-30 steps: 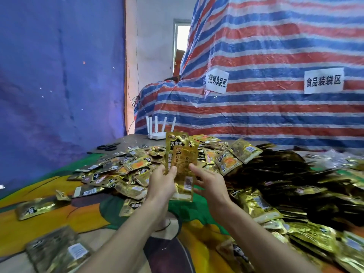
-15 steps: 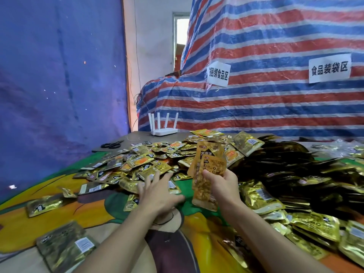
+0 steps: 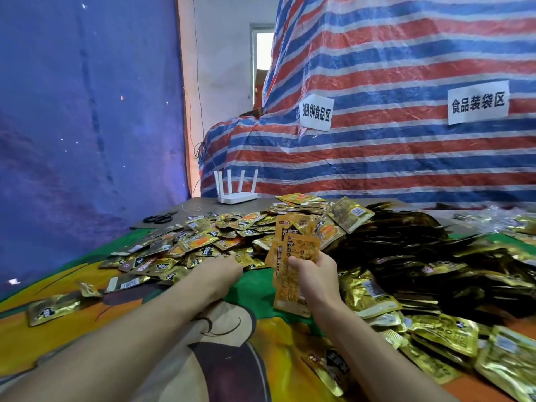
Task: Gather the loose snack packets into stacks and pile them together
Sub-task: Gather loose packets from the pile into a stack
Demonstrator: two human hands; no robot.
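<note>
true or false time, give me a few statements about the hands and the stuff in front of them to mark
The right hand grips a stack of packets upright. True.
The left hand holds the scissors. False: the scissors lie apart at the far left, and the left hand is down at the loose packets.
A white router stands behind the loose packets. True.
The tarp behind is plain green. False: it is striped red, blue and white.

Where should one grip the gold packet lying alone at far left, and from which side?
I would pinch the lone packet by its near long edge, from above on the person's side. It lies flat on the cloth, bare cloth borders that edge, a smaller packet sits near its right end.
</note>
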